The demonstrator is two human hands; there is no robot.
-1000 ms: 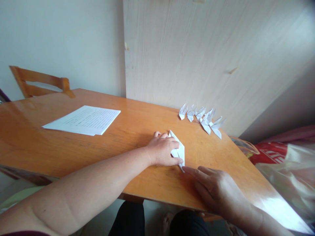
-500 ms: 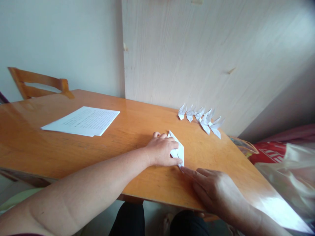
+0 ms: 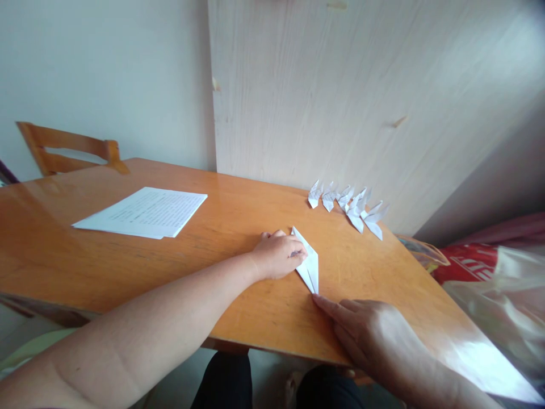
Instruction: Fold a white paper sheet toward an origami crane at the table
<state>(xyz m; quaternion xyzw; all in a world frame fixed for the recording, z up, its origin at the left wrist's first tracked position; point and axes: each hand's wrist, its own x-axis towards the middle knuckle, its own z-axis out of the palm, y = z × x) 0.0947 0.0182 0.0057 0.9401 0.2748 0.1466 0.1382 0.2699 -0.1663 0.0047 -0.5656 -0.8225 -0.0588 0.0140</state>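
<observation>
A white folded paper [image 3: 312, 266] lies flat on the wooden table in front of me, a narrow kite shape with a crease near its lower point. My left hand [image 3: 281, 254] rests over its left edge, fingers curled in and thumb drawn up against them, gripping the paper's side. At the lower tip, the outstretched index finger of my right hand [image 3: 370, 329] touches the paper from the right. The thumb of that hand lies apart from the paper, and its other fingers are partly hidden behind the index finger.
Several folded paper cranes [image 3: 355, 210] stand in a row by the back panel. A stack of printed sheets [image 3: 142, 213] lies on the left of the table [image 3: 238, 210]. Behind it is a wooden chair [image 3: 76, 142]. Bags [image 3: 472, 264] sit beyond the table's right edge.
My left thumb has lifted off the lower part of the paper and drawn up toward the fingers, uncovering the crease. My right index finger stays at the tip, shifted slightly downward.
</observation>
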